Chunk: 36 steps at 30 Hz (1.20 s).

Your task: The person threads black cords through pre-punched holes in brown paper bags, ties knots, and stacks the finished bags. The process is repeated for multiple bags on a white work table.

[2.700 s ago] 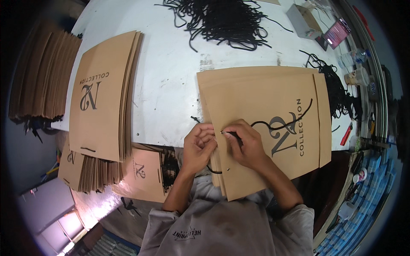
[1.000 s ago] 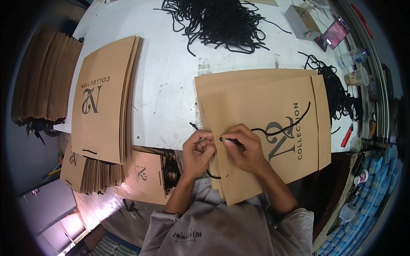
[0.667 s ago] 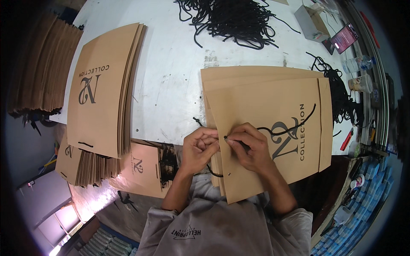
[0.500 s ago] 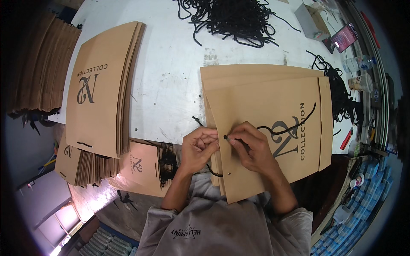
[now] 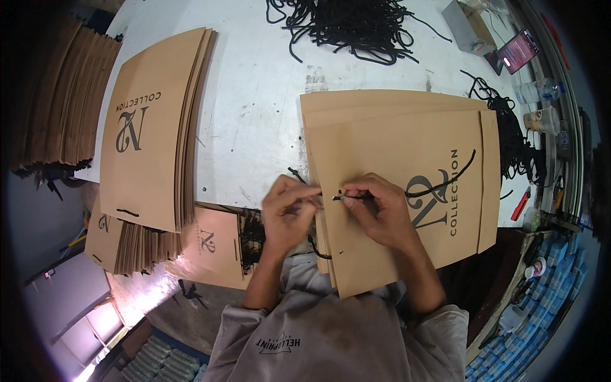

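Observation:
A flat brown paper bag [image 5: 382, 143] with dark printing lies on top of a small stack in front of me. My right hand [image 5: 384, 210] pinches a black cord [image 5: 439, 191] near a hole by the bag's left edge. The cord's free length trails right over the bag, and its short end [image 5: 337, 198] shows at the fingertips. My left hand [image 5: 287, 213] is beside that edge, fingers bent and index finger reaching to it; motion blur hides whether it grips anything. Another black cord [image 5: 320, 250] loops out below the left hand. A lower hole [image 5: 340, 252] shows bare.
Stacked brown bags [image 5: 153, 127] stand at the left, with more bags [image 5: 213, 245] lower down. A heap of black cords [image 5: 350, 28] lies at the far side, another bundle [image 5: 514, 143] at the right. A phone [image 5: 517, 51] and a red-handled tool [image 5: 521, 204] are on the right.
My left hand has drawn slightly left from the bag's edge. My right hand has shifted a little right and up, with the cord still in its fingers.

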### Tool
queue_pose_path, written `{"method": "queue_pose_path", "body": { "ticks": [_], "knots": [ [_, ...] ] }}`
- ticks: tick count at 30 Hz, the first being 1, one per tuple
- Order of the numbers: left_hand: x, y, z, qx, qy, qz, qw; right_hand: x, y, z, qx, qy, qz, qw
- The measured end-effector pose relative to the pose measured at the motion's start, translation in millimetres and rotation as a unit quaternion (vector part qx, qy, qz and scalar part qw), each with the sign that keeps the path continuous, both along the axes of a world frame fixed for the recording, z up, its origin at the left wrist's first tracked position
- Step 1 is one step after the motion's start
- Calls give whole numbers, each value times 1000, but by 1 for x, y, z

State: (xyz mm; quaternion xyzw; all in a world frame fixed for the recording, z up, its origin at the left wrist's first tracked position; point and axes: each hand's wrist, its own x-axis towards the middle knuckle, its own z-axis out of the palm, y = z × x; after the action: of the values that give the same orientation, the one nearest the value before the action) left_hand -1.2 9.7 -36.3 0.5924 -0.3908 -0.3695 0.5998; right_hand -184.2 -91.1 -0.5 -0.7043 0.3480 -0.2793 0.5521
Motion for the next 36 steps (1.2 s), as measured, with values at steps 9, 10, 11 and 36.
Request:
{"method": "queue_pose_path", "body": {
  "ticks": [9,10,11,36],
  "knots": [
    [-1,25,46,-5,65,-45,997,19,32,-8,-96,-7,-27,995],
    [4,26,44,1,145,-108,984,19,33,-7,-100,-1,-32,995],
    [5,26,40,31,198,-116,973,19,34,-6,-103,6,-38,994],
    [8,5,11,-82,-100,-8,992,36,23,4,94,-15,-15,995]
  ]
}}
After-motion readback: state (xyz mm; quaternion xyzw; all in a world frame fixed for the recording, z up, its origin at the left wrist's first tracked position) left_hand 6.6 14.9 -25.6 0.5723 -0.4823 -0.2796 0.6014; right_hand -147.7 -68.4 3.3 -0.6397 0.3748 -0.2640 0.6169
